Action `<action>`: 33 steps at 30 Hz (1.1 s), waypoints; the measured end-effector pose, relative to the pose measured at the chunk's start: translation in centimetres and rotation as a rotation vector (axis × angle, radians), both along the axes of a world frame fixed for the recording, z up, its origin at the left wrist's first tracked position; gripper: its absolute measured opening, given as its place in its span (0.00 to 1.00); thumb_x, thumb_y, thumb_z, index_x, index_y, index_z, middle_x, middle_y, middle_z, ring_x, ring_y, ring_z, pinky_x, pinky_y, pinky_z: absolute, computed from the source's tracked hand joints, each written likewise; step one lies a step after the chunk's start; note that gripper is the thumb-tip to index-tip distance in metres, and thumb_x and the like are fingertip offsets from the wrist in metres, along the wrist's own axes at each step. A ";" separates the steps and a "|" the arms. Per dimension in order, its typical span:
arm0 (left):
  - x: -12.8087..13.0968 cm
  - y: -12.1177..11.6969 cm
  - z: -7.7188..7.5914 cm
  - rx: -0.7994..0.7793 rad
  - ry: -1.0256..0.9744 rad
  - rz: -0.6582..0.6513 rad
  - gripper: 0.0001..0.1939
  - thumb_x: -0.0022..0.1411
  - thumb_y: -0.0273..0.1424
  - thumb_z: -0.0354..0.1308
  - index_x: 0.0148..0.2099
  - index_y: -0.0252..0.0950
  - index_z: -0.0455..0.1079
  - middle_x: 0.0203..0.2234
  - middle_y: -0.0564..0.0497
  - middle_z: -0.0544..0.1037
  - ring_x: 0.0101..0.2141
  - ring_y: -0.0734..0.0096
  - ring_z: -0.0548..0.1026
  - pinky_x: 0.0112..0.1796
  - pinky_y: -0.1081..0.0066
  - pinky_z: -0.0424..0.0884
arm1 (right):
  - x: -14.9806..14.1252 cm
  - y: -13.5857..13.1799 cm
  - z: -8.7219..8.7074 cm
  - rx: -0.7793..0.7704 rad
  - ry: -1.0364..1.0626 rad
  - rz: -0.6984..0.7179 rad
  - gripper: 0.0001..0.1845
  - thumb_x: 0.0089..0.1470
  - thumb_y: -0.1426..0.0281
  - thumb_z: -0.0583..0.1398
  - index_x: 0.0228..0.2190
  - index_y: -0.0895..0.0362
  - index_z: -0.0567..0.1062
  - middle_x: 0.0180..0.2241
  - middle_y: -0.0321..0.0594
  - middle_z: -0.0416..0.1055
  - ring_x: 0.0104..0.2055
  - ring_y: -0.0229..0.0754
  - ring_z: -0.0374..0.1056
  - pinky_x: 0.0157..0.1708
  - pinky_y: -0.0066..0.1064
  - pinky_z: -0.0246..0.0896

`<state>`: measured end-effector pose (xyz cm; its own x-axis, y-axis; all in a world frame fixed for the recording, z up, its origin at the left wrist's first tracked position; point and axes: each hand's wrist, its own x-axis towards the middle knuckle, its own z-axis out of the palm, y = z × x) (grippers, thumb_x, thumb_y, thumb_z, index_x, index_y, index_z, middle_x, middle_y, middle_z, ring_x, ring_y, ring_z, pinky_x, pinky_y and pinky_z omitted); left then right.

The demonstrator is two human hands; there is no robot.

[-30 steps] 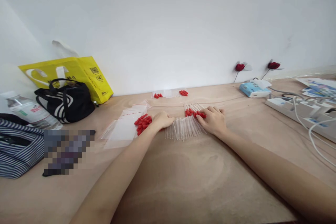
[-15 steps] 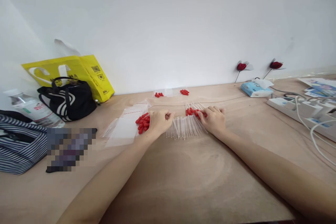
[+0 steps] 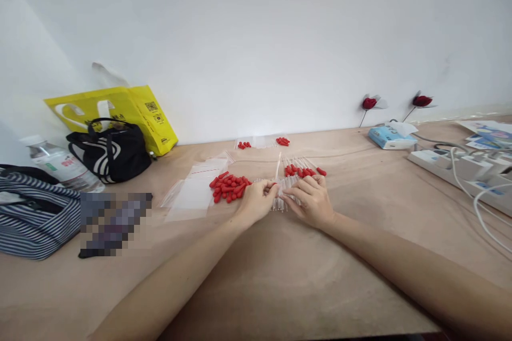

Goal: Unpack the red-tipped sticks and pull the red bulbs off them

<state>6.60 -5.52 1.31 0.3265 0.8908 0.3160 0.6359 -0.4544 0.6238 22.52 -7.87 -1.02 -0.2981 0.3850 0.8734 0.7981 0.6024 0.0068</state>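
My left hand (image 3: pixel 256 201) and my right hand (image 3: pixel 310 200) meet fingertip to fingertip over a pile of thin clear tubes (image 3: pixel 285 187) on the wooden table (image 3: pixel 280 277). Both are closed in a pinch. One clear tube (image 3: pixel 278 166) rises upright from between the fingertips, apparently held by my right hand. My left hand seems to pinch a small red cap at the tube's lower end. Loose red caps (image 3: pixel 229 186) lie just left of my left hand. Several capped tubes (image 3: pixel 304 172) lie beyond my right hand.
Clear zip bags (image 3: pixel 192 192) lie left of the caps, with filled bags (image 3: pixel 262 142) near the wall. A black bag (image 3: pixel 110 150), yellow bag (image 3: pixel 132 112), water bottle (image 3: pixel 60 165) and striped bag (image 3: pixel 36 213) crowd the left. A power strip with cables (image 3: pixel 460 165) and tissue pack (image 3: pixel 390 136) sit right.
My left hand left the red cap pile and moved right; my right hand pulled back from the capped tubes. Both now meet at the centre with one tube lifted upright.
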 end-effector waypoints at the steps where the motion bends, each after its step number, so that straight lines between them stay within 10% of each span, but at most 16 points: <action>1: -0.5 -0.2 0.2 0.096 0.077 0.024 0.12 0.57 0.36 0.49 0.30 0.35 0.70 0.25 0.52 0.76 0.28 0.70 0.70 0.31 0.70 0.61 | 0.3 0.1 0.0 0.020 0.015 -0.015 0.07 0.51 0.64 0.57 0.28 0.54 0.73 0.25 0.36 0.70 0.29 0.37 0.59 0.36 0.34 0.45; 6: -3.7 -1.5 0.5 0.596 0.352 -0.008 0.09 0.56 0.35 0.54 0.29 0.37 0.70 0.24 0.53 0.76 0.29 0.69 0.68 0.34 0.65 0.55 | 0.8 0.3 0.2 0.054 -0.078 -0.003 0.13 0.51 0.64 0.57 0.39 0.55 0.70 0.39 0.40 0.71 0.41 0.41 0.62 0.46 0.38 0.45; 11: -4.9 -2.0 -0.9 0.876 0.392 -0.130 0.05 0.56 0.31 0.55 0.30 0.38 0.70 0.24 0.55 0.76 0.27 0.73 0.67 0.33 0.66 0.55 | -0.2 0.6 -0.6 0.037 -0.237 0.167 0.09 0.53 0.68 0.55 0.38 0.52 0.71 0.33 0.32 0.74 0.44 0.39 0.63 0.53 0.45 0.33; 33: -5.0 -2.3 -1.2 0.818 0.342 -0.229 0.06 0.57 0.25 0.51 0.30 0.38 0.69 0.29 0.57 0.78 0.36 0.69 0.71 0.48 0.56 0.51 | -0.3 0.0 -0.9 0.063 -0.181 0.238 0.11 0.50 0.76 0.54 0.34 0.53 0.72 0.22 0.29 0.73 0.38 0.36 0.66 0.52 0.45 0.36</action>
